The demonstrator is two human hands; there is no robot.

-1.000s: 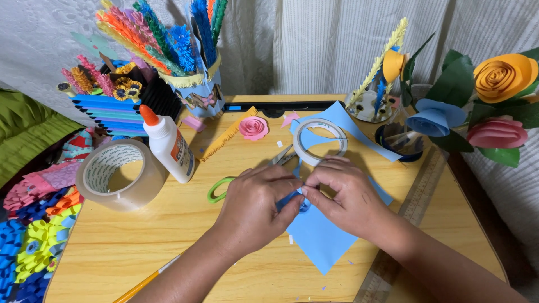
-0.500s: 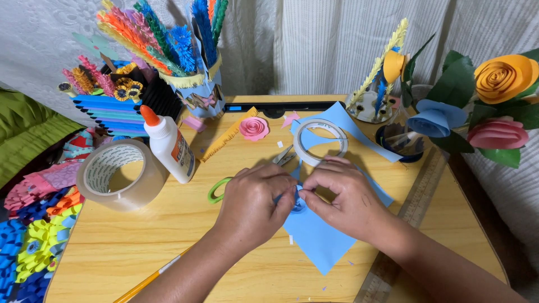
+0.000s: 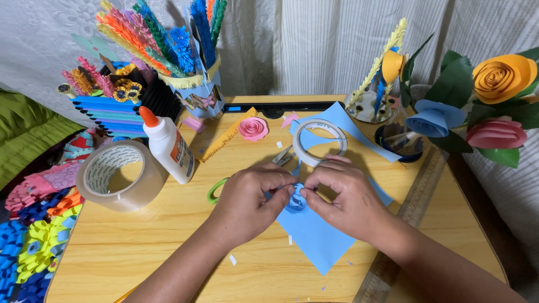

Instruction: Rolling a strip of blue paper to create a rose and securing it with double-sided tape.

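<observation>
Left hand: fingers are pinching the small blue rolled paper coil.
Right hand: fingers are gripping the same coil from the other side.
Coil: sitting above the blue paper sheet on the wooden surface.
Progress: the coil is looking partly wound, judging by its loose shape.
Finished: a pink paper rose is lying beyond.

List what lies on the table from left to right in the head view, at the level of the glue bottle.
Clear tape roll → glue bottle → pink paper rose → white tape ring → dark blue cup.
</observation>
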